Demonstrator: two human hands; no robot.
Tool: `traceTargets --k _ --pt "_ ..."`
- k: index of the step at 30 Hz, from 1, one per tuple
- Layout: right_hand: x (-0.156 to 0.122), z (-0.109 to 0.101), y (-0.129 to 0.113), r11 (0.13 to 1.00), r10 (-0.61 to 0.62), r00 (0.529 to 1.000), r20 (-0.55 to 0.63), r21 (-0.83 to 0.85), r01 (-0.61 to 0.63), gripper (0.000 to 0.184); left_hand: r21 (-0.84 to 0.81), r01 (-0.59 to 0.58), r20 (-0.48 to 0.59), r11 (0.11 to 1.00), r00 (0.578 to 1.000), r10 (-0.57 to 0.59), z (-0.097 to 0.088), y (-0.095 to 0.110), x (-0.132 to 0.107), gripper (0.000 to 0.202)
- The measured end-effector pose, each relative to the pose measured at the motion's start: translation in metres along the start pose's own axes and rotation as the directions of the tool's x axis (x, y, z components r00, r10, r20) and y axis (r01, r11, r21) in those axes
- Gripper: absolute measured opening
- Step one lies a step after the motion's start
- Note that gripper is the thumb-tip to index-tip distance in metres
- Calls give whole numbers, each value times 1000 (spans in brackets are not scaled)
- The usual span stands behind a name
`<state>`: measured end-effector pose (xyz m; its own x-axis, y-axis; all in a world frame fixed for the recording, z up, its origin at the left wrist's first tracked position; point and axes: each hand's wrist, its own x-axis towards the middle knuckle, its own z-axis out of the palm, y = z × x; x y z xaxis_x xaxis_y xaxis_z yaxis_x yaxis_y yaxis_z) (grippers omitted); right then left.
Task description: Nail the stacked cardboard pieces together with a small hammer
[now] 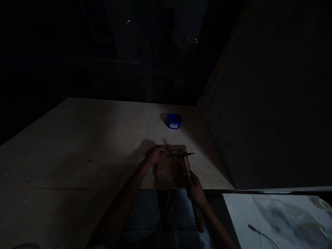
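Note:
The scene is very dark. A small woven, straw-coloured mat or panel (169,169) lies at the near edge of a pale wooden table (85,138). My left hand (155,155) is closed in a pinch at the panel's top left, on something too small to make out. My right hand (195,188) is wrapped round the wooden handle of a hammer (187,165), whose metal head rests over the panel's upper right corner.
A small blue tub (174,121) stands on the table beyond the panel. A large board (267,114) leans up on the right. A white sheet with a grey drawing (280,218) lies at lower right. Dark windows stand behind the table.

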<state>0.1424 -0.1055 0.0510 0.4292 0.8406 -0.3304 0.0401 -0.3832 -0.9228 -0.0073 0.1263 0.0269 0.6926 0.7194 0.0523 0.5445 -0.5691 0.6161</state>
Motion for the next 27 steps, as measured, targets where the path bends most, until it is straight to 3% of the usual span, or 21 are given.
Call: traceTargets --k 3,7,15,19,22,24,27 --pt "-1 0 0 999 -32 999 -1 -3 32 61 -10 38 -13 999 999 -38 -15 0 -10 15" --pt "-1 1 3 1000 -6 1000 5 11 6 60 52 7 53 999 999 -10 -30 7 -19 14" --pt "2 3 5 1000 -2 1000 -9 10 2 56 76 -19 108 997 994 11 -18 11 -17 25" --pt "1 2 1 1000 5 1000 -5 17 -5 58 -86 -40 81 995 996 47 -13 2 -18 20" --pt "-1 1 -4 1000 24 1000 -2 17 -24 59 -289 15 -6 957 1000 -17 -10 -4 -19 22" --pt "-1 1 -7 1000 22 1000 -6 18 -22 58 -461 77 -28 884 994 -102 -7 -7 -19 24" --pt "0 0 -8 1000 11 1000 -16 26 -11 57 -666 167 22 727 979 -204 -2 -9 -20 35"
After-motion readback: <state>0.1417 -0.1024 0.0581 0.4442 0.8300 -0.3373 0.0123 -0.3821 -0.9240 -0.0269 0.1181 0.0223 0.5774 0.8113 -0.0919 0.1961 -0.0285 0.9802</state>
